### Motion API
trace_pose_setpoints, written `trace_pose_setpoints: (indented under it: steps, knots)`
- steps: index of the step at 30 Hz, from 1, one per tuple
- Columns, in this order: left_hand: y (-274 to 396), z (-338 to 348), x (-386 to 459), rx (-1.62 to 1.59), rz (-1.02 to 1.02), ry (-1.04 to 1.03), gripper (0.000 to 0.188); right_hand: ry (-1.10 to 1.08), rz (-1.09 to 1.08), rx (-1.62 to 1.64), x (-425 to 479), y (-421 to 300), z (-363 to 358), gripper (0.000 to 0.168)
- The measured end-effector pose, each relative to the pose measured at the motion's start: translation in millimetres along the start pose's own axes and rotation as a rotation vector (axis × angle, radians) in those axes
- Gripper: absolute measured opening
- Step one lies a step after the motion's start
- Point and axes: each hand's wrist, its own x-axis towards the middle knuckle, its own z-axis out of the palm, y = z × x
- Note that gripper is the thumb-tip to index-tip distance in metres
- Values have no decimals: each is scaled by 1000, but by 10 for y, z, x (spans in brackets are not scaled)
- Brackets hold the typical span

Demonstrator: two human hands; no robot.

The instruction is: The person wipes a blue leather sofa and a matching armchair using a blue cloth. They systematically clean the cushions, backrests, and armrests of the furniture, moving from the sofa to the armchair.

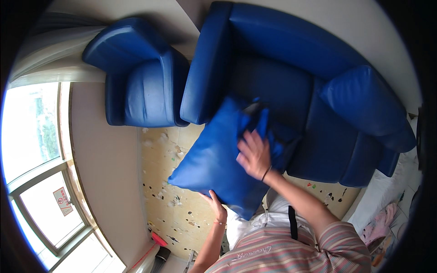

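Observation:
A blue leather-look cushion is held up over my lap, at the front edge of the blue sofa. My left hand grips its lower edge, thumb on top and fingers partly hidden underneath. Over the cushion's right side is my right hand, blurred, with fingers spread and nothing visible in it; whether it touches the surface I cannot tell. Just beyond those fingers lies crumpled blue and dark material, too blurred to name exactly. A second blue cushion leans at the sofa's right end.
A blue armchair stands left of the sofa. Scraps and white fluff litter the beige floor. Near the left wall is a red broom or dustpan. A window bearing a sign is at left. White bedding lies at right.

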Motion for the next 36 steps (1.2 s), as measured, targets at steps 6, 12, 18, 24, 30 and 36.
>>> trace_pose_setpoints:
  steps: [6,12,18,24,30,36]
  knots:
    - [245,313,-141,413,-24,125,80,-346,-325,166,-714,-602,156,47]
    - [211,313,-16,415,152,113,84,96,206,-157,155,1064,202,35]
    - [25,184,181,357,191,81,83,145,650,-75,-627,2289,425,37]
    - [-171,-337,634,-39,-12,-114,82,503,743,-136,-626,2052,201,31]
    - [-1217,-920,97,-73,-508,-186,90,385,404,137,480,2468,-540,29]
    - [-1134,-764,-355,-194,-593,-351,89,-230,229,-221,615,3371,126,22]
